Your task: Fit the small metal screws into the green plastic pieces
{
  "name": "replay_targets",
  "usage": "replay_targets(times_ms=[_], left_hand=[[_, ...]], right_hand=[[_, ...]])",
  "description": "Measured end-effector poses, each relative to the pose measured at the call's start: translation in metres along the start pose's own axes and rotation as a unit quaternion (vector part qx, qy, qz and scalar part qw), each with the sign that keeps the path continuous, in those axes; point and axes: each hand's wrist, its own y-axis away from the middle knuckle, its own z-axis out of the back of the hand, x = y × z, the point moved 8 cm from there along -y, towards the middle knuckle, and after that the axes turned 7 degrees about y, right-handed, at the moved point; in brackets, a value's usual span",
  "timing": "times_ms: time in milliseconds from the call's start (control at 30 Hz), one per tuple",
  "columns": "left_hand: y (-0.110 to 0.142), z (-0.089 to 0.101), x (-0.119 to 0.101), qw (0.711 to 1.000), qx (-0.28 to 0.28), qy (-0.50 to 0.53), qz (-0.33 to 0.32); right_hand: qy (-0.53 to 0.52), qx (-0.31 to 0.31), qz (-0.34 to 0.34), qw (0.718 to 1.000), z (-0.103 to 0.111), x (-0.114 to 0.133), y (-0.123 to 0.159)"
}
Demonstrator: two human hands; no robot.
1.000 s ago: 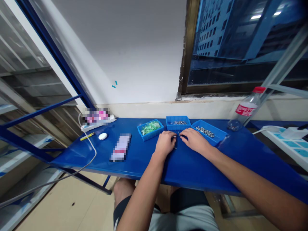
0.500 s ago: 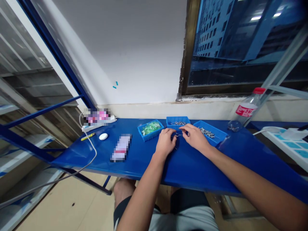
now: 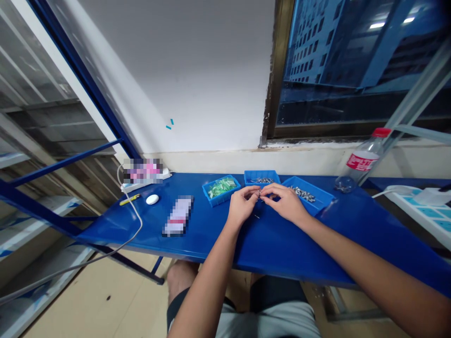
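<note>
Over the blue table (image 3: 211, 239), my left hand (image 3: 243, 203) and my right hand (image 3: 282, 199) meet fingertip to fingertip. Both are closed in a pinch around a small thin metal piece (image 3: 260, 193), mostly covered by the fingers. Just beyond them stands a blue bin (image 3: 262, 173) with thin metal parts inside. To the right, partly behind my right hand, another blue bin (image 3: 322, 199) holds small silvery metal parts (image 3: 302, 193). Left of my left hand is a blue bin with green pieces (image 3: 222, 186). A tiny metal bit (image 3: 257, 217) lies on the table below my hands.
A phone-like flat object (image 3: 178, 216), blurred out, lies left, with a white oval object (image 3: 152, 199) and a yellow cutter (image 3: 129, 200) farther over. A cable (image 3: 139, 230) hangs over the table edge. A red-capped bottle (image 3: 362, 162) stands at the back right.
My hands have drawn closer together, and the fingertips now meet around the small metal piece. The thin ends that showed between them are mostly covered now.
</note>
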Motion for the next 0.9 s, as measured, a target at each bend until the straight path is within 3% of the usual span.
replay_targets(times_ms=[133, 267, 500, 633, 733, 900], left_hand=[[-0.001, 0.006, -0.001, 0.999, -0.028, 0.041, 0.005], [0.002, 0.007, -0.009, 0.999, -0.053, -0.002, -0.013], [0.009, -0.007, -0.024, 0.991, -0.001, -0.115, -0.074], [0.008, -0.002, -0.026, 0.996, -0.028, -0.063, -0.065], [0.005, 0.003, -0.02, 0.997, -0.055, 0.022, -0.047], [0.001, 0.003, -0.009, 0.992, -0.039, 0.12, -0.025]], right_hand=[[-0.011, -0.012, -0.048, 0.999, 0.0, -0.01, 0.001], [-0.044, -0.033, -0.081, 0.995, 0.003, -0.016, 0.002], [-0.065, 0.019, -0.094, 0.993, -0.005, -0.024, 0.0], [-0.12, 0.003, -0.113, 0.986, -0.004, -0.031, 0.001], [-0.126, 0.023, -0.111, 0.985, -0.007, -0.027, 0.002], [-0.121, 0.067, -0.088, 0.987, -0.018, -0.019, 0.004]])
